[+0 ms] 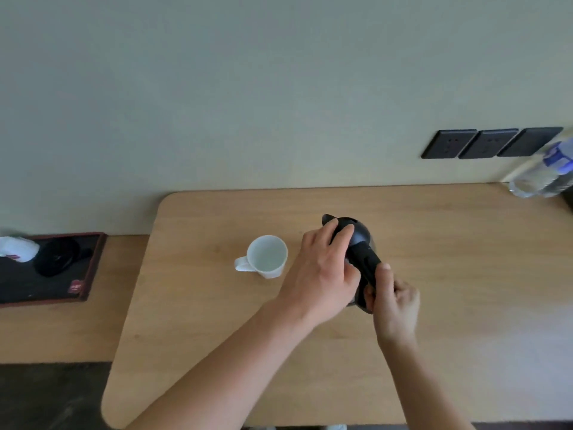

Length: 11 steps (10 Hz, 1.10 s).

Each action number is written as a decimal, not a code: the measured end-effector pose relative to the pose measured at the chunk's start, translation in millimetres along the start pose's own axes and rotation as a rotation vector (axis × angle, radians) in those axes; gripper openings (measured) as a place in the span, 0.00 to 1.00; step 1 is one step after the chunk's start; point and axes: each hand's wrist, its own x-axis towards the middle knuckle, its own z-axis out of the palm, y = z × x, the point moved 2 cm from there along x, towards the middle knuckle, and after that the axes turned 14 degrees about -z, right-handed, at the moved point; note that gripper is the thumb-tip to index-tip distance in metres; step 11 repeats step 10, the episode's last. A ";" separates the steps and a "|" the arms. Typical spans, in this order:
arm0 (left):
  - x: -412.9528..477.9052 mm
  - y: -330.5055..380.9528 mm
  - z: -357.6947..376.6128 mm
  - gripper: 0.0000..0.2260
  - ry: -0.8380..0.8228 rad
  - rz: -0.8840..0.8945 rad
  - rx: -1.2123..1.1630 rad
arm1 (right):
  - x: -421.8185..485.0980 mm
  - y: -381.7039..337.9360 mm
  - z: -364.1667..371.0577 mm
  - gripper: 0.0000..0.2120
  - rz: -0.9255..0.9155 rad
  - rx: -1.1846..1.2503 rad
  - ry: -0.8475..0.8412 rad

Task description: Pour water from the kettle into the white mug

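Note:
A black kettle (361, 235) stands on the wooden table (465, 259), its spout pointing up and left. My right hand (395, 301) is wrapped around the kettle's handle, thumb on top. My left hand (322, 271) rests on the kettle's lid and left side, fingers spread over it. The white mug (268, 256) stands upright to the left of the kettle, a short gap from my left hand, its handle pointing left. The mug's inside looks pale; I cannot tell whether it holds water.
A clear water bottle (545, 172) stands at the table's far right corner below three dark wall sockets (490, 143). On a lower shelf at left, a dark tray (90, 274) holds the kettle's black base (59, 257) and a white packet (17, 249).

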 end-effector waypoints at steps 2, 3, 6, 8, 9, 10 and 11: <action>13.1 -10.5 13.2 0.27 -0.033 0.001 0.007 | -10.2 32.9 16.3 0.27 0.062 0.088 0.066; 15.3 -18.0 18.0 0.29 -0.005 0.021 0.005 | -11.9 42.1 20.7 0.25 0.055 0.096 0.075; 16.2 -27.2 28.6 0.26 0.027 0.069 0.007 | -19.2 49.1 30.1 0.21 0.054 0.135 0.034; 17.2 -28.4 28.8 0.27 0.008 0.073 0.029 | -18.4 50.8 31.0 0.23 0.033 0.149 0.026; 16.9 -31.0 28.2 0.27 0.003 0.093 -0.029 | -19.1 51.6 29.2 0.24 -0.002 0.121 -0.008; 15.5 -31.6 17.5 0.26 -0.051 0.002 -0.265 | -21.9 46.3 15.2 0.23 -0.099 -0.043 -0.002; 15.5 -31.6 17.5 0.26 -0.051 0.002 -0.265 | -21.9 46.3 15.2 0.23 -0.099 -0.043 -0.002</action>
